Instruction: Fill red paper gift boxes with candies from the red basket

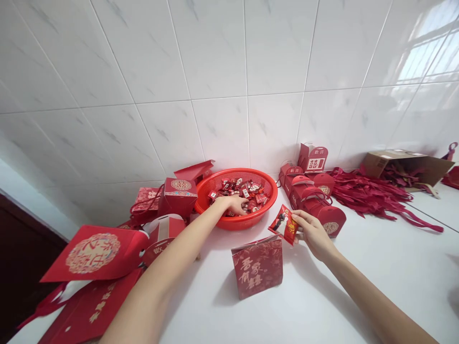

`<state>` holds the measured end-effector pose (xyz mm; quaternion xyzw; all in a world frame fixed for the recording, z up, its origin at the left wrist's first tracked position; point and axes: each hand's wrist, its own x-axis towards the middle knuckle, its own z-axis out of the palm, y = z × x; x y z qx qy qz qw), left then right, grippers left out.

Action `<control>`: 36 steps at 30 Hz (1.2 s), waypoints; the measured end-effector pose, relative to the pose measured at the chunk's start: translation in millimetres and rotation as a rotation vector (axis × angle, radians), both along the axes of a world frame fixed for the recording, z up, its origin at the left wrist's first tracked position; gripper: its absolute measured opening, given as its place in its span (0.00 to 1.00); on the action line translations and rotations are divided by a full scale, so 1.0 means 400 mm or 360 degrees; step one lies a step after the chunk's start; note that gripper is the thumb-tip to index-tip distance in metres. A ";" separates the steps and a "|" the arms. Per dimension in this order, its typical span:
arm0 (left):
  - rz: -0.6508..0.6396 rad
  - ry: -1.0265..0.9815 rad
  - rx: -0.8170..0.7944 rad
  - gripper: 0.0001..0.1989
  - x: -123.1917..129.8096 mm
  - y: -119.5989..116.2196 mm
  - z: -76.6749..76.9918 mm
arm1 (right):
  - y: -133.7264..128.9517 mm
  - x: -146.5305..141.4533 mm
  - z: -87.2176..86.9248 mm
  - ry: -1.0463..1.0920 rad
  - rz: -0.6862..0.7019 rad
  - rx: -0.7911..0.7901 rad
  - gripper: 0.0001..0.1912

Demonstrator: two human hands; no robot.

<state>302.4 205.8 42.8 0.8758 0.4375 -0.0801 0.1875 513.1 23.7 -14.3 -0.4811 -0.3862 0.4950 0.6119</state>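
A red plastic basket (234,223) holds many small wrapped sweets (253,188). My left hand (236,204) reaches over its front rim, resting on the sweets; its fingertips are among them, and whether they grip one is hidden. To the right of the basket, my right hand (310,231) pinches a red packet (283,223) between thumb and fingers, above the table. Below the packet and a little left, a dark red box (258,267) with gold characters stands upright in front of the basket. Its top edge faces up; the inside cannot be seen.
Red gift boxes (179,196) and flat red bags (93,253) crowd the left side. More boxes (315,191) stand right of the basket by the tiled wall (218,124). Dark red ribbons (373,191) lie beside an open cardboard box (373,165) on the white table (358,267).
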 end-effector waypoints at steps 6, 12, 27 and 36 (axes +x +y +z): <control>0.0017 0.0034 -0.0179 0.26 -0.003 0.010 -0.017 | -0.002 0.007 0.017 0.0258 0.0104 -0.0071 0.20; 0.0048 -0.0046 -0.0453 0.11 -0.020 -0.003 -0.006 | -0.004 0.010 0.022 0.0358 0.0153 -0.0050 0.21; 0.0079 -0.0636 -0.0560 0.06 -0.021 -0.015 0.001 | -0.009 0.003 0.026 0.0351 0.0157 -0.0024 0.22; 0.0170 -0.1253 -0.0430 0.21 -0.033 -0.007 0.006 | -0.010 0.003 0.025 0.0341 0.0147 0.0001 0.22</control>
